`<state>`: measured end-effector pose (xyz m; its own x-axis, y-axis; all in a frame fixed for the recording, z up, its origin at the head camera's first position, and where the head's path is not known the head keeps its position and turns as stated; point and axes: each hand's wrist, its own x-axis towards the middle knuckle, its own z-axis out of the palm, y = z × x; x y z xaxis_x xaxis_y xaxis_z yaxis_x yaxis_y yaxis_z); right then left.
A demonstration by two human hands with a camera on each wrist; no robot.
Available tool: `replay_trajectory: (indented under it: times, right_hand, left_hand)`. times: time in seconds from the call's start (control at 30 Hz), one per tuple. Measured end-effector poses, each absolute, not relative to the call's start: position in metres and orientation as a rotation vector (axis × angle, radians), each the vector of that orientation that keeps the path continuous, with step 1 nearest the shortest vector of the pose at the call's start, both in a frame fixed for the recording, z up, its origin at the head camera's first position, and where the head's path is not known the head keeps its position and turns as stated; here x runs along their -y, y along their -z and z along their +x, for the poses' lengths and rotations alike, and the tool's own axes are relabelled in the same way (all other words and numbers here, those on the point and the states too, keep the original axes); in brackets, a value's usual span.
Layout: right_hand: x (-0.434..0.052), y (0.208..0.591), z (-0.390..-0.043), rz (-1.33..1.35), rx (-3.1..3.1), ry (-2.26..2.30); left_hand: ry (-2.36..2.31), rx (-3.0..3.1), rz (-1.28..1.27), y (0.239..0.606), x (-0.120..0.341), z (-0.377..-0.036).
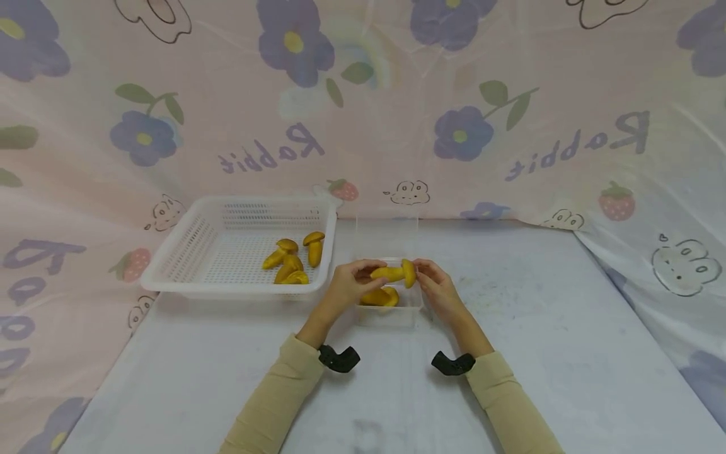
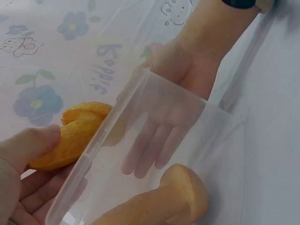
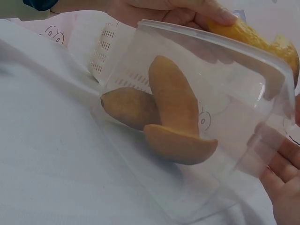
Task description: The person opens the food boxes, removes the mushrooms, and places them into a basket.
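Mushroom (image 1: 394,273), orange toy, hangs just above clear box (image 1: 391,309), w/ left hand (image 1: 347,285) fingers curled on stem end and right hand (image 1: 437,285) pinching cap. Looks light, smooth, prob rigid plastic, so slippery; stem's best hold. Two more lie inside, below grip.

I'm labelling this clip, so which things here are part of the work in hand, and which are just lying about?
In the work:
- left hand and right hand, both holding one yellow toy mushroom
- clear container below it, with mushrooms inside
- white basket with more mushrooms

Lying about:
- floral cloth backdrop
- table
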<state>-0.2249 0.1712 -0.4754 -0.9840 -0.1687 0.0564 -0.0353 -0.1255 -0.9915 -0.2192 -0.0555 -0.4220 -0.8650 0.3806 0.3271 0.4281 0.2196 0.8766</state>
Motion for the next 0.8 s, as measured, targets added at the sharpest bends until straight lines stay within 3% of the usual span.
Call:
replay_trajectory:
  times: [0.47, 0.8]
  right_hand:
    - [-0.172, 0.475, -0.222, -0.361, -1.996, 2.253]
    - [-0.171, 0.475, -0.223, -0.359, -1.985, 2.259]
  left_hand:
    - [1.804, 2.288, -0.686, 0.407, 0.091, -0.214]
    - [1.830, 2.205, -0.462, 0.391, 0.128, -0.222]
